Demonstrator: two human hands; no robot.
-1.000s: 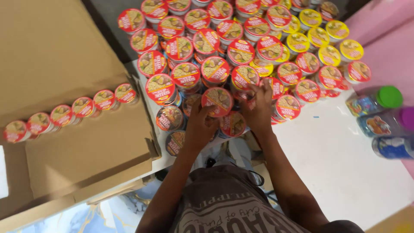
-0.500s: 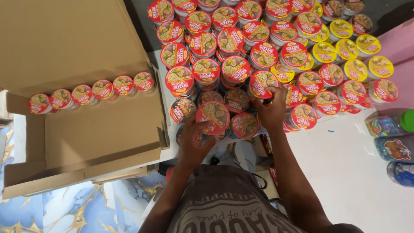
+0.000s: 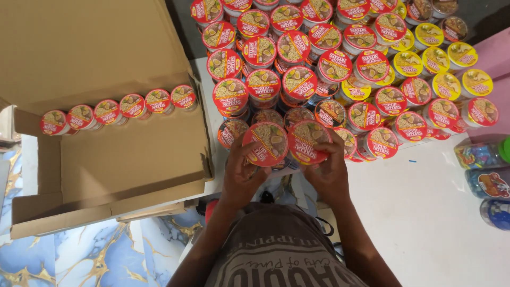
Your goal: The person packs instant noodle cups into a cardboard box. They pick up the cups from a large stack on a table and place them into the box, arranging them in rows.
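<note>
Holding two noodle cups [image 3: 287, 142], one per hand; six cups in box [image 3: 133, 154]

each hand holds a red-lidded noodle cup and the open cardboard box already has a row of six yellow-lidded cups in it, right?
Not quite: the head view shows the row of cups in the cardboard box has red lids, not yellow. The rest holds: the left hand and right hand each hold a red-lidded noodle cup.

An open cardboard box [image 3: 127, 159] holds a row of six noodle cups [image 3: 119, 109]; plastic bottles [image 3: 486, 172] lie at the right; a marbled blue floor [image 3: 95, 255] lies below.
</note>
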